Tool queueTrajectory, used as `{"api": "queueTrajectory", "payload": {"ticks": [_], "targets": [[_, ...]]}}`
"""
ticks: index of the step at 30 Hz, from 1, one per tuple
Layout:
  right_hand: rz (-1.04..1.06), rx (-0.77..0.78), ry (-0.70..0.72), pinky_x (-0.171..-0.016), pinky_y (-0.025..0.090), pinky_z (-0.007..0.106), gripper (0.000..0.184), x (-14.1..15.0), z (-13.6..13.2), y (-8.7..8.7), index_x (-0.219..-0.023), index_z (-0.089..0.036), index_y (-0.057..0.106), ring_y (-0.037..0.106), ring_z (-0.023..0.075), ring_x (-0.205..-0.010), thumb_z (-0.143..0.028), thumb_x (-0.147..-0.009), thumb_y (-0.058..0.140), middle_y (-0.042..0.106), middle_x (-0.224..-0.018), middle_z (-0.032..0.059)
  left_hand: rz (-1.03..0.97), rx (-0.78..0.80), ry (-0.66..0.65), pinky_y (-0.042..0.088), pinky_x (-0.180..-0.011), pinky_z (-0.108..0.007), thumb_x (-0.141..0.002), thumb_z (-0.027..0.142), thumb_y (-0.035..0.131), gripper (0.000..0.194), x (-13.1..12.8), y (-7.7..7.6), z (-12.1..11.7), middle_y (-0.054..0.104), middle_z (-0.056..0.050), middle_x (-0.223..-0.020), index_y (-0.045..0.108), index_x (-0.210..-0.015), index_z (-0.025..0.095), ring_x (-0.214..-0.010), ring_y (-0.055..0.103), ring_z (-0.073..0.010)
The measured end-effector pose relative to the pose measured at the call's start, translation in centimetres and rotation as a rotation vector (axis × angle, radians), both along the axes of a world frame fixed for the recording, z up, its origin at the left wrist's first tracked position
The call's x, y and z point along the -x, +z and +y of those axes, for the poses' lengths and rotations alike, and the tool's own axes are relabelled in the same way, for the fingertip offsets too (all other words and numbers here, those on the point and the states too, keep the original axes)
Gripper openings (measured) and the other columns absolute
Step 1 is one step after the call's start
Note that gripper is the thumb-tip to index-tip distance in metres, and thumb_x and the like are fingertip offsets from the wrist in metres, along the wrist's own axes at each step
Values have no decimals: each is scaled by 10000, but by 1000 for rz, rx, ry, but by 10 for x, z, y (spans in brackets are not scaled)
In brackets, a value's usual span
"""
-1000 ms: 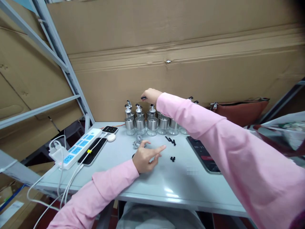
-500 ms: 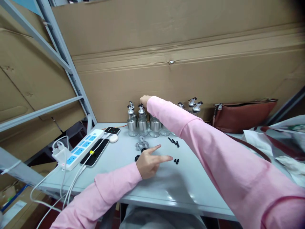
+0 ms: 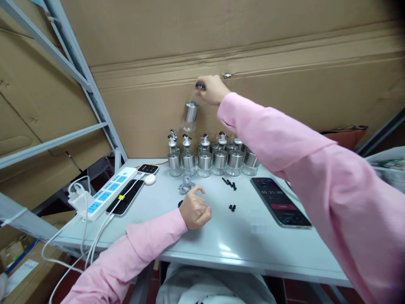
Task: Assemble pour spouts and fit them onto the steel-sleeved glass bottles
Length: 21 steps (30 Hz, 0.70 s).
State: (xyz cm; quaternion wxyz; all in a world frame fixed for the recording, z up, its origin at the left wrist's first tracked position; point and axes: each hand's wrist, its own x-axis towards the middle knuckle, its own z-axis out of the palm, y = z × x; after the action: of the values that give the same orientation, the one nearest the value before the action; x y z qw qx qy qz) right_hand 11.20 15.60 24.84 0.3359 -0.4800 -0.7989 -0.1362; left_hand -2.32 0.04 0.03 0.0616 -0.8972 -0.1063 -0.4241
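My right hand (image 3: pixel 211 89) is raised in front of the cardboard and grips a glass oil bottle (image 3: pixel 190 112) by its dark-tipped pourer top. A steel band wraps the bottle, which hangs tilted and slightly blurred above the others. Below it, several similar bottles (image 3: pixel 204 161) with white and black pourer tops stand in rows at the back of the table. My left hand (image 3: pixel 196 208) is closed above the table, fingers curled; its palm is hidden. Just behind it lie grey, clear-looking caps (image 3: pixel 186 185), and a black round part (image 3: pixel 180 203) is partly covered by it.
Black sticks (image 3: pixel 229 183) and small black plugs (image 3: pixel 232 207) lie mid-table (image 3: pixel 218 240). A phone with a timer (image 3: pixel 278 202) is at the right. On the left are a power strip (image 3: pixel 110 192), another phone (image 3: pixel 126 197) and white cables. Cardboard (image 3: pixel 142 105) stands behind; a metal frame (image 3: pixel 101 109) rises left.
My right hand has risen, lifting a bottle out of the group. My left hand's stretched thumb and finger have curled in. The phone with the timer has come into view.
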Motion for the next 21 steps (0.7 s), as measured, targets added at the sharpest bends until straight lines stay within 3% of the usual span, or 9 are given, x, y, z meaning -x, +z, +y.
{"api": "queueTrajectory", "payload": {"ticks": [2, 4, 7, 10, 12, 15, 18, 21], "targets": [[103, -135, 27, -909, 440, 341, 254, -11, -20, 12, -1098, -140, 550, 557, 163, -1015, -173, -887, 413, 624, -1096, 69, -13, 6, 0, 386, -726, -338, -791, 119, 327, 382, 0, -1, 2, 340, 73, -331, 256, -417, 149, -361, 213, -63], [317, -289, 133, -807, 487, 301, 184, -21, -42, 17, -1006, -180, 542, 575, 137, -887, -151, -862, 430, 640, -990, 28, -66, 11, 40, 372, -682, -321, -814, 124, 316, 378, 0, -2, 5, 340, 70, -352, 269, -441, 156, -375, 232, -70], [687, -367, 279, -675, 481, 228, 81, -34, -76, 7, -840, -196, 498, 580, 107, -800, -126, -816, 464, 608, -857, 2, -165, 27, 70, 311, -543, -271, -860, 146, 318, 385, 1, -1, 7, 327, 56, -386, 264, -479, 175, -403, 279, -87], [849, -167, 414, -472, 396, 199, 54, -42, -112, -24, -784, -219, 478, 504, 85, -568, -192, -813, 514, 558, -766, -20, -210, 52, 52, 235, -453, -242, -880, 159, 378, 404, 2, 1, 8, 258, 67, -406, 247, -499, 185, -390, 258, -79], [856, 18, 491, -404, 339, 199, 72, -46, -135, -52, -781, -212, 501, 464, 88, -525, -243, -802, 562, 545, -759, -8, -262, 116, 78, 218, -418, -214, -877, 162, 428, 398, 3, 3, 7, 210, 83, -431, 251, -521, 185, -372, 227, -61], [836, 197, 466, -434, 356, 213, 107, -52, -159, -97, -800, -203, 519, 454, 88, -525, -294, -811, 575, 555, -746, -4, -385, 248, 139, 210, -386, -165, -851, 146, 492, 351, 3, 2, 5, 197, 101, -478, 263, -589, 192, -365, 212, -35], [774, 203, 416, -539, 422, 246, 129, -56, -165, -137, -849, -207, 523, 517, 115, -619, -333, -838, 546, 590, -814, 9, -417, 274, 144, 232, -405, -136, -828, 101, 509, 335, 1, -3, 6, 211, 106, -512, 254, -631, 195, -384, 225, -22], [621, 232, 402, -593, 434, 262, 148, -55, -162, -165, -897, -198, 542, 554, 142, -693, -338, -863, 509, 622, -868, 32, -443, 294, 102, 268, -449, -130, -814, 65, 477, 249, -3, -11, 7, 219, 106, -551, 295, -716, 203, -422, 255, -28]]}}
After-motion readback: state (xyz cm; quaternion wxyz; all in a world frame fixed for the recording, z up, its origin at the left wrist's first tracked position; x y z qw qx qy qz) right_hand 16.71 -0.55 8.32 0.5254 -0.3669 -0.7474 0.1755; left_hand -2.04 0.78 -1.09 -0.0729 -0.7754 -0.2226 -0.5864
